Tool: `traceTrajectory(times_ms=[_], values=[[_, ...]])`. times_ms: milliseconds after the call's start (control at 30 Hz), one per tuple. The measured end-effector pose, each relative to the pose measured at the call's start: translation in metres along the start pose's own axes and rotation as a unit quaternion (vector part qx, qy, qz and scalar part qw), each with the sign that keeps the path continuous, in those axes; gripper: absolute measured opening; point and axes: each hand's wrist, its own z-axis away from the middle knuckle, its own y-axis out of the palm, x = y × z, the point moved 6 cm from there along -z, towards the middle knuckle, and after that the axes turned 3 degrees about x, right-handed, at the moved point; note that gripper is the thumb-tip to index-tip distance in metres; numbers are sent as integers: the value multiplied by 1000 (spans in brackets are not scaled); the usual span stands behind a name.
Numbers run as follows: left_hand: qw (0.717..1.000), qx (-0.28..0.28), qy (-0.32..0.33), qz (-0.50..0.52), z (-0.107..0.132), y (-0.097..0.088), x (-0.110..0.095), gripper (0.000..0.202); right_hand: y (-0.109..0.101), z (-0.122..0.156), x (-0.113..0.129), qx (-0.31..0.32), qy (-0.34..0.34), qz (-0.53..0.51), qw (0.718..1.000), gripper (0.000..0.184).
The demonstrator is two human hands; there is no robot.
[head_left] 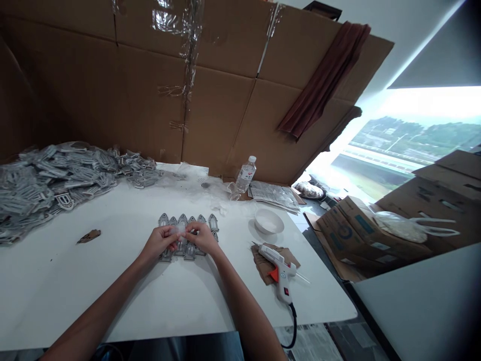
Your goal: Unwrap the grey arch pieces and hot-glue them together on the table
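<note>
The left hand (pixel 160 239) and right hand (pixel 203 238) meet above the white worktop (pixel 112 301), their fingers (pixel 191 229) clenched on a small white scrap (pixel 180 228), directly over 2 rows of grey tags (pixel 182 219). A glue gun (pixel 276 268) lies to the right, a heap of grey tags (pixel 63 180) far left.

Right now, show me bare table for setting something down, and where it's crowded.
White tabletop shows between the heap of grey pieces and the left hand, around a cardboard scrap, and between the right hand and the hot glue gun. Crowded: the row of arched pieces under both hands.
</note>
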Motion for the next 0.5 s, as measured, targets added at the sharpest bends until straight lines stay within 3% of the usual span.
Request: traceTrajectory(times_ms=[100, 300, 500], values=[[1000, -6, -2, 2, -1, -2, 1, 44, -5, -1, -1, -9, -7, 11, 1000, 22], [999, -34, 3, 7, -4, -10, 5, 44, -29, -1, -14, -126, 40, 127, 983, 27], [998, -54, 4, 12, -4, -18, 6, 46, -25, 1, -16, -106, 28, 233, 966, 27]])
